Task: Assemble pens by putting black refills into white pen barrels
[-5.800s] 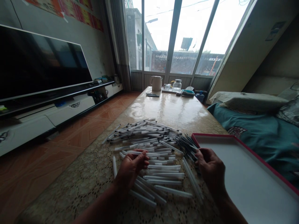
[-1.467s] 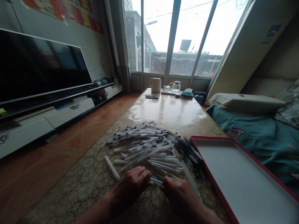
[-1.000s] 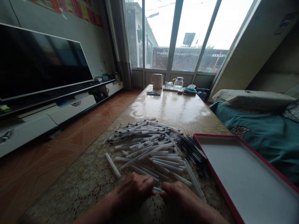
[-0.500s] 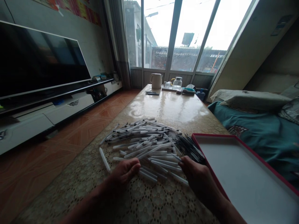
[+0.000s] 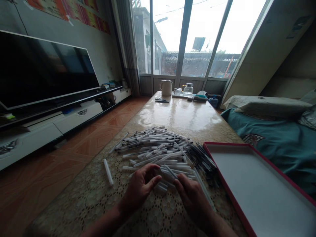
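A heap of white pen barrels [image 5: 158,149] lies on the lace-covered table [image 5: 81,200], with a bunch of thin dark refills [image 5: 201,158] at its right side. My left hand [image 5: 140,189] hovers at the heap's near edge, fingers curved and pinched over a few barrels. My right hand [image 5: 191,196] is beside it, fingers closed around a small bundle of white barrels [image 5: 170,172]. One barrel [image 5: 108,171] lies apart to the left.
A shallow white tray with a red rim [image 5: 237,204] sits at the right. A kettle [image 5: 166,87], glass jug [image 5: 188,89] and small items stand at the table's far end. A television is at the left, a teal bed at the right.
Both hands came back together at the near edge of the heap after the right hand had reached toward the dark refills. The lone barrel at the left has shifted a little.
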`<state>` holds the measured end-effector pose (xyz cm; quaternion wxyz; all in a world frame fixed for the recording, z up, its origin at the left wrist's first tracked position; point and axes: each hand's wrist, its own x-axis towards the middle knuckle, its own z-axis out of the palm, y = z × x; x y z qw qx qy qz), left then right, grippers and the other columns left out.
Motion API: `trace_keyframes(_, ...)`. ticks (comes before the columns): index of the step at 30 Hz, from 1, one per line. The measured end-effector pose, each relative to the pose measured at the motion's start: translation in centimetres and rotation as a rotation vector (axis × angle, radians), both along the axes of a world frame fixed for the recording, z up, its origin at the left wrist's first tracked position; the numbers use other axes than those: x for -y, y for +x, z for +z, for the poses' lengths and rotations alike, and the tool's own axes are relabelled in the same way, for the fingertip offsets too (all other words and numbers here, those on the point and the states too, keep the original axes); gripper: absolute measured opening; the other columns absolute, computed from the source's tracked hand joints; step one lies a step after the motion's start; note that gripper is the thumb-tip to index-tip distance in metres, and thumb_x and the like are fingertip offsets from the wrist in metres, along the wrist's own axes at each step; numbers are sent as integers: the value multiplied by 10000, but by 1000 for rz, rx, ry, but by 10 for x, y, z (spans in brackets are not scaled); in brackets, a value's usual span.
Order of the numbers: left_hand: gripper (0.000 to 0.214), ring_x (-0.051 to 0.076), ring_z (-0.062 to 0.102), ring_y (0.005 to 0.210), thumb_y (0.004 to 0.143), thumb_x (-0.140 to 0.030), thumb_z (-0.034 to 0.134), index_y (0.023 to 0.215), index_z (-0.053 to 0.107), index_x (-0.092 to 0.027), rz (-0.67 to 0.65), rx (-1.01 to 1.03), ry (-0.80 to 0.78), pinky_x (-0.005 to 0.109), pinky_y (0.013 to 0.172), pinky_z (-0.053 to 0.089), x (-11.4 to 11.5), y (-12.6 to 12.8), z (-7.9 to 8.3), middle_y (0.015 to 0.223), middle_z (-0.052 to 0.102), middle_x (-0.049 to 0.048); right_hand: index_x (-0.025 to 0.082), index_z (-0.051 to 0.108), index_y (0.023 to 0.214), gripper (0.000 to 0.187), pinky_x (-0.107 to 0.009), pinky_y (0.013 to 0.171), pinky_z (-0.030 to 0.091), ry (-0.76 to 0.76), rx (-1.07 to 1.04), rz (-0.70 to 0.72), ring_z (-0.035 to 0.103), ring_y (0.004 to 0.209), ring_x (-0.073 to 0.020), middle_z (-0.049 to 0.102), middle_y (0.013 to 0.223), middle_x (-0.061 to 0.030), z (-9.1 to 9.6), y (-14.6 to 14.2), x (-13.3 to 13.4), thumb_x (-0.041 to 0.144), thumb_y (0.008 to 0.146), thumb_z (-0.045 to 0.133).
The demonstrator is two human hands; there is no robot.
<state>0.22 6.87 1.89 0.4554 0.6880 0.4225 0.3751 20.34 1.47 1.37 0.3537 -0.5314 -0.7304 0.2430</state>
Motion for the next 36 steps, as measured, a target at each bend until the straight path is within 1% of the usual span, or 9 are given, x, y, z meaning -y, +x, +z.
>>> trace_keyframes(4,378,67,451,438,733,-387,702,1003,657,-127,-153,234,-437,167,381,323,10,9,8,623,582,-6,207,485,761,291,-226,593,419,-74,-134,132,547,622,-134,588,708,-9,9,-14,3,353,961,333)
trace_keyframes(7,314,36,402,404,708,-381,732,865,703,-111,-162,429,-569,152,393,310,13,14,6,527,540,-27,197,532,789,306,-242,690,447,-124,-235,223,573,695,-144,600,737,-15,12,-22,3,381,954,353)
trace_keyframes(10,298,42,461,433,661,-376,773,790,706,-116,4,587,-569,148,417,345,11,18,1,545,563,-22,187,515,709,406,-224,556,416,-214,-282,122,527,570,-131,527,592,6,4,-19,1,460,948,333)
trace_keyframes(14,325,46,493,460,628,-391,793,793,696,-129,216,710,-545,143,422,384,8,20,-6,586,581,-29,196,464,662,470,-208,409,288,-281,-441,-28,363,418,-92,397,493,51,-17,-7,-6,546,932,304)
trace_keyframes(20,359,54,506,444,614,-423,792,779,687,-121,239,668,-509,148,390,398,7,21,-18,589,602,-21,199,429,649,427,-216,454,300,-243,-415,-11,363,486,-100,396,562,41,-28,3,-11,526,917,364)
trace_keyframes(25,384,64,532,441,605,-443,792,771,683,-115,275,650,-516,156,392,421,9,21,-22,579,618,-15,194,429,630,418,-227,500,316,-192,-250,-9,393,531,-113,423,578,26,-27,5,-8,470,932,347)
trace_keyframes(29,390,69,544,437,568,-428,817,749,683,-110,290,661,-545,164,409,443,10,20,-20,568,633,-9,198,427,620,391,-217,473,329,-223,-276,-19,421,495,-109,447,546,30,-21,6,-4,454,914,400)
trace_keyframes(33,399,63,541,434,533,-423,835,735,690,-112,312,677,-586,155,406,440,10,20,-16,566,640,-10,198,479,712,305,-208,429,355,-285,-404,-50,457,452,-107,498,572,32,-11,3,-2,456,873,486)
trace_keyframes(36,400,62,543,440,528,-424,837,739,695,-114,307,684,-591,154,412,443,10,19,-15,572,643,-10,193,528,838,248,-214,457,383,-249,-381,-86,500,493,-126,535,602,27,-11,2,-2,440,852,532)
